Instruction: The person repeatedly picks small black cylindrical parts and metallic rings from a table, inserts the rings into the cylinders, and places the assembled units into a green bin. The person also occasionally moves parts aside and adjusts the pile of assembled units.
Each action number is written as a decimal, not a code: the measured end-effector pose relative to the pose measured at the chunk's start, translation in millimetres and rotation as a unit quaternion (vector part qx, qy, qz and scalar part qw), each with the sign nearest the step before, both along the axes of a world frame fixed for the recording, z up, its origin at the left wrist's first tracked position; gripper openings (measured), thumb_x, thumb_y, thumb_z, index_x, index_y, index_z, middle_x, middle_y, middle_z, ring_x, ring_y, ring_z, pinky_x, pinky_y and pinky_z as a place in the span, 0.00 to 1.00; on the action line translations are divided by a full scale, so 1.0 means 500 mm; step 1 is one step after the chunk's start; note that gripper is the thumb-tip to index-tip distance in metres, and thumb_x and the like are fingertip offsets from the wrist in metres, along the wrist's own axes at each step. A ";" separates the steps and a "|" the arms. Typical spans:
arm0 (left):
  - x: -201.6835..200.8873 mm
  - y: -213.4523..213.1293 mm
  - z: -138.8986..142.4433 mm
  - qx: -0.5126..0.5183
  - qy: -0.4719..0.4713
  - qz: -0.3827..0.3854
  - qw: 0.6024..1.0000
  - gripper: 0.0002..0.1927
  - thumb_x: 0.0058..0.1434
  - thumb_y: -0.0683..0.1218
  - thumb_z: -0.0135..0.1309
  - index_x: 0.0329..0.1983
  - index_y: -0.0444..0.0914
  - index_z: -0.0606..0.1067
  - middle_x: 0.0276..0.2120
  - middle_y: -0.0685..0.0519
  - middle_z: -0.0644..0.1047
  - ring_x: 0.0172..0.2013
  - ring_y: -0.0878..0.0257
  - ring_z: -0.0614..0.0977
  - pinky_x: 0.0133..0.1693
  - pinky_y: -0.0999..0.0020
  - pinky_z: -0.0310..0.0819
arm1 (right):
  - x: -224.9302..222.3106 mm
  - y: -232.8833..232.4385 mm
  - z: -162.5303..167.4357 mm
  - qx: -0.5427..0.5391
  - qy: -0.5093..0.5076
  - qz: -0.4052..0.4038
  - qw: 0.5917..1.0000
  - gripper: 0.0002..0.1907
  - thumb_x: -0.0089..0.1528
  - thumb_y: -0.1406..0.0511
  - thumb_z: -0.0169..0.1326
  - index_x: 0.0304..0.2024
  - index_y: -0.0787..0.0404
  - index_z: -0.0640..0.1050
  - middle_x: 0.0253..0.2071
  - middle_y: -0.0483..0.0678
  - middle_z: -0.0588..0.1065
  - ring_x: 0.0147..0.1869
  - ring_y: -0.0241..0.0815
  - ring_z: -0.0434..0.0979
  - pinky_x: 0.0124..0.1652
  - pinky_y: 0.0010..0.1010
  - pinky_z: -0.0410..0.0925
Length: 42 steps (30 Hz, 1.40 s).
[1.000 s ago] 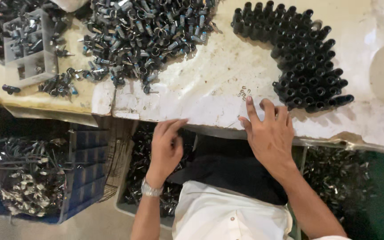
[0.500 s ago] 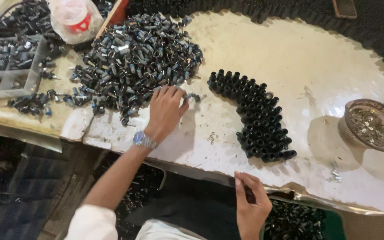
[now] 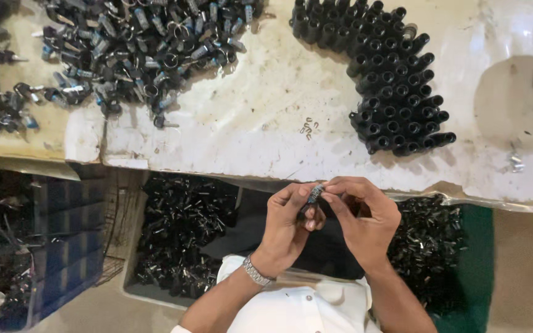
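Below the table's front edge, my left hand [image 3: 288, 223] and my right hand [image 3: 358, 216] meet around one small dark cylindrical part with a silvery end [image 3: 311, 198]. Both hands' fingertips pinch it. A metal watch sits on my left wrist. On the white worktable [image 3: 260, 117] lies a big heap of loose dark and silvery parts [image 3: 137, 49] at the upper left. A tight block of upright black cylinders [image 3: 390, 80] stands at the upper right.
A few tiny metal bits [image 3: 307, 127] lie mid-table. Under the table, a bin of black parts [image 3: 180, 234] sits left of my lap, a green bin of similar parts [image 3: 439, 246] to the right, a blue crate [image 3: 13, 259] far left.
My left hand left the loose heap and came down to my lap. Both hands now grip one small part together. The view has tilted down toward my lap.
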<state>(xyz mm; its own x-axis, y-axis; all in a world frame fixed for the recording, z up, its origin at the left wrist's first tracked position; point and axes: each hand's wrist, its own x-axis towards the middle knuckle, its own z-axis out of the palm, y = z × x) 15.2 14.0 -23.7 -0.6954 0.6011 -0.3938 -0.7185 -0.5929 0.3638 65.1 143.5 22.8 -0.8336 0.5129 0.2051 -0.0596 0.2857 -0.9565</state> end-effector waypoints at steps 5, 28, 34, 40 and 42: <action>-0.009 -0.006 0.008 -0.097 0.092 0.018 0.991 0.10 0.68 0.42 0.61 0.40 0.28 0.78 0.26 0.52 0.78 0.24 0.66 0.78 0.27 0.70 0.73 | 0.002 -0.014 0.012 0.057 -0.017 -0.015 0.998 0.08 0.60 0.77 0.65 0.41 0.66 0.81 0.41 0.47 0.82 0.33 0.25 0.72 0.32 0.15 0.64; -0.134 0.160 0.068 -0.328 0.543 -0.086 0.768 0.05 0.67 0.39 0.60 0.46 0.35 0.81 0.36 0.51 0.85 0.37 0.63 0.87 0.41 0.71 0.81 | 0.150 0.122 -0.057 -0.103 0.033 -0.052 0.993 0.07 0.70 0.71 0.57 0.49 0.69 0.78 0.46 0.51 0.75 0.46 0.35 0.72 0.46 0.23 0.65; -0.201 0.196 0.106 -0.449 0.707 0.051 0.544 0.15 0.56 0.42 0.66 0.47 0.38 0.81 0.48 0.44 0.79 0.46 0.49 0.78 0.43 0.62 0.77 | 0.144 0.142 -0.023 -0.289 0.038 -0.081 0.953 0.12 0.74 0.60 0.47 0.49 0.64 0.69 0.26 0.50 0.71 0.28 0.36 0.67 0.28 0.27 0.61; -0.171 0.170 0.121 -0.399 0.659 0.122 0.626 0.14 0.59 0.41 0.63 0.48 0.35 0.79 0.45 0.48 0.82 0.45 0.53 0.85 0.47 0.63 0.78 | 0.108 0.120 0.007 -0.453 0.017 -0.032 0.891 0.21 0.64 0.65 0.47 0.60 0.57 0.70 0.28 0.47 0.68 0.25 0.32 0.66 0.22 0.25 0.61; -0.151 0.144 0.127 -0.379 0.657 0.144 0.636 0.11 0.59 0.40 0.63 0.45 0.35 0.78 0.42 0.48 0.81 0.41 0.54 0.85 0.43 0.65 0.79 | 0.098 0.112 0.004 -0.455 -0.004 -0.007 0.890 0.23 0.63 0.66 0.48 0.62 0.54 0.69 0.26 0.50 0.70 0.18 0.32 0.60 0.15 0.23 0.57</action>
